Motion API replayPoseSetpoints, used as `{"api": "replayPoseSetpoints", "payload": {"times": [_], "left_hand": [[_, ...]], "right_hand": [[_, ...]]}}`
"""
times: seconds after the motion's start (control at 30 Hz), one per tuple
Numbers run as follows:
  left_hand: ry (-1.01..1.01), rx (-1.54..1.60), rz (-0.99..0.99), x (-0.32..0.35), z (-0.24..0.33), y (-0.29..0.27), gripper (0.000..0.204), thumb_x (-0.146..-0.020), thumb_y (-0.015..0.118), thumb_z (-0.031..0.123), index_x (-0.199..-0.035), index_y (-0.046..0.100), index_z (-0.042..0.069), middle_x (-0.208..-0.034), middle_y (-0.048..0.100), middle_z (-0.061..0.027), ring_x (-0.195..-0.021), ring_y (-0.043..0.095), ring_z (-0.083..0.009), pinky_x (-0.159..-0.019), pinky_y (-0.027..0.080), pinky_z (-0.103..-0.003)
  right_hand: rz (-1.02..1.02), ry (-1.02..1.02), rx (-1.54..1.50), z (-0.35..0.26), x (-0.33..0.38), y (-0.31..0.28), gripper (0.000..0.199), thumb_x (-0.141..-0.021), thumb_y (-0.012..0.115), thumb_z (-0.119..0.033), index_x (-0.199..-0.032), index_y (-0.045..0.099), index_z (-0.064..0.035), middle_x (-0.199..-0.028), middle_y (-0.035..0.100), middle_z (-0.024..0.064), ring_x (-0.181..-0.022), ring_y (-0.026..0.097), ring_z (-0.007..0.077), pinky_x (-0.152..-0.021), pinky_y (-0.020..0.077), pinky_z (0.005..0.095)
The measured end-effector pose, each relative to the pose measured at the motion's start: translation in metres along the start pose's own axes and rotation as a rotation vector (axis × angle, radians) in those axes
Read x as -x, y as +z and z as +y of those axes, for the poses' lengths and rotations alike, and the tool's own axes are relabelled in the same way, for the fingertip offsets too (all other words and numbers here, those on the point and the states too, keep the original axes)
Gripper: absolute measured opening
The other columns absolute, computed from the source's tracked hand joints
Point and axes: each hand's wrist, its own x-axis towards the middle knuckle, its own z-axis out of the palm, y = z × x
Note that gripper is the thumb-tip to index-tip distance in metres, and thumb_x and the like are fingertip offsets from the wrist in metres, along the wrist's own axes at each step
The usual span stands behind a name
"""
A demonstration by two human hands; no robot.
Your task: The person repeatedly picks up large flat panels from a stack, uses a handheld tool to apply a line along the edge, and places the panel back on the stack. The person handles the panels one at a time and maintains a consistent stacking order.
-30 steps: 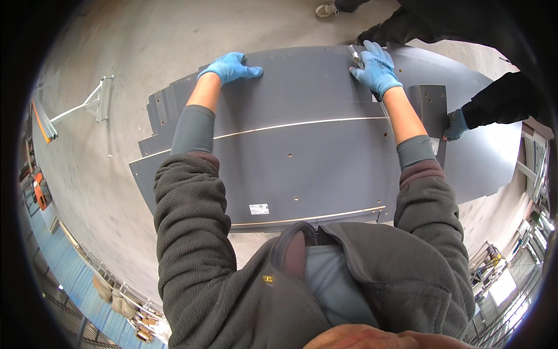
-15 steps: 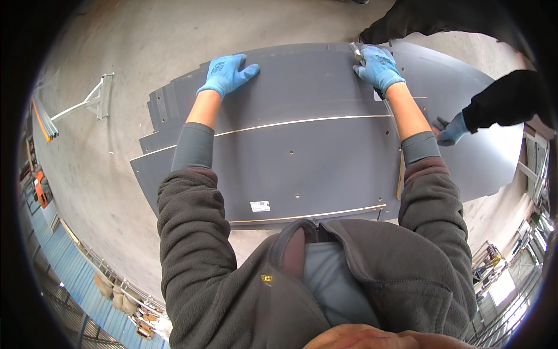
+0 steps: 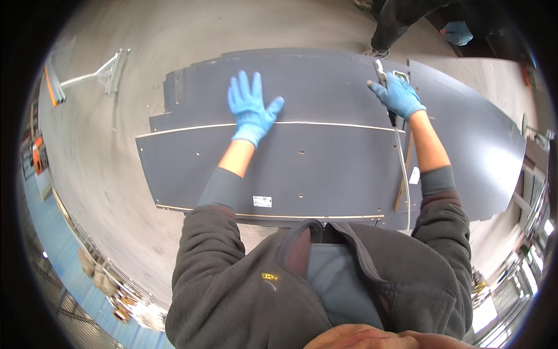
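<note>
Both my hands wear light blue gloves over large flat dark grey panels. My left hand is open, its fingers spread over a panel behind the pale strip; whether it presses on the surface I cannot tell. At the right end of that panel, my right hand is closed round a hand tool with a silvery front and a dark handle. A pale hose or cord runs from the tool toward me. The nearer panel has several small holes and a white label.
Another grey panel with a curved outer edge lies on the right. Beyond it are a co-worker's blue glove and dark-clothed leg. A white metal stand is on the floor at left. A wooden strip shows between the panels.
My left hand has come nearer and to the right, its fingers now spread. My right hand has shifted right and nearer with the tool. The co-worker's hand has left the right panel.
</note>
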Motion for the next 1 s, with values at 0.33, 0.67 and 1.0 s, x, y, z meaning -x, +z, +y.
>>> {"api": "replayPoseSetpoints", "payload": {"times": [0.33,0.67,1.0], "left_hand": [[-0.061,0.14,0.151,0.029,0.008,-0.003,0.082,-0.094,0.07,0.056,-0.154,0.054,0.002,-0.162,0.044,-0.0287,-0.156,0.034,-0.0468,-0.131,0.021,-0.056],[-0.097,0.087,0.037,0.032,0.005,-0.004,0.07,-0.095,0.067,0.053,-0.144,0.06,0.003,-0.154,0.051,-0.0213,-0.147,0.043,-0.0379,-0.126,0.03,-0.05],[-0.099,0.228,0.007,0.033,0.0,-0.004,0.071,-0.098,0.067,0.045,-0.152,0.047,0.005,-0.146,0.057,-0.0179,-0.146,0.045,-0.034,-0.119,0.038,-0.045]], "right_hand": [[-0.562,-0.308,-0.202,-0.23,-0.031,0.03,0.072,-0.104,0.059,-0.058,-0.143,0.059,0.0027,-0.082,0.07,0.0132,-0.061,0.066,0.0176,-0.067,0.0601,0.0357],[-0.722,-0.35,0.008,-0.408,-0.059,0.141,0.062,-0.105,0.057,-0.062,-0.123,0.07,-0.004,-0.103,0.075,0.013,-0.079,0.072,0.0236,-0.085,0.0596,0.0435],[-0.62,-0.211,-0.116,-0.399,-0.06,0.148,0.07,-0.103,0.055,-0.067,-0.124,0.071,-0.0023,-0.1,0.076,0.0152,-0.076,0.072,0.0286,-0.083,0.0591,0.045]]}}
